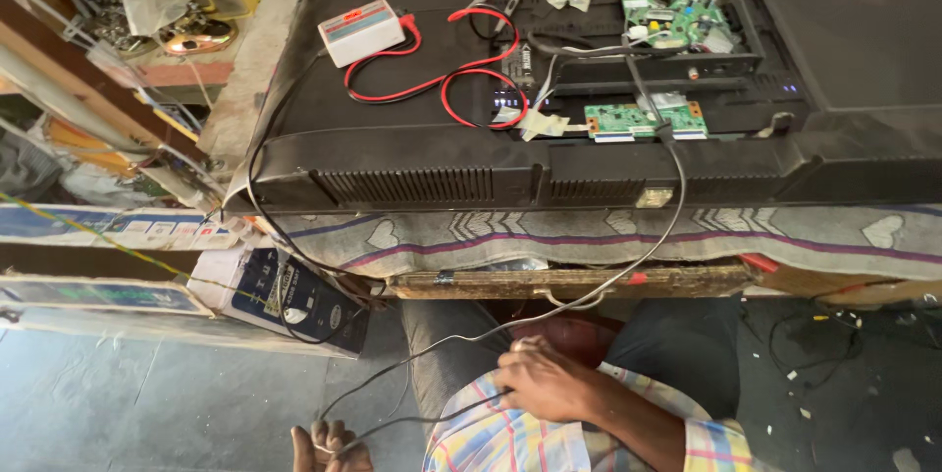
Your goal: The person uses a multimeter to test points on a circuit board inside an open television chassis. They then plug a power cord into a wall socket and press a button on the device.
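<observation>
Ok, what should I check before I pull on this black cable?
1. Right hand gripping the black cable: cannot tell, it touches it.
2. Cable free of the wooden table edge: not ok, it hangs over it.
3. Red test leads apart from the cable: ok.
4. Cable clear of the lower green circuit board: not ok, it crosses it.
5. Television power off: cannot tell.
</observation>
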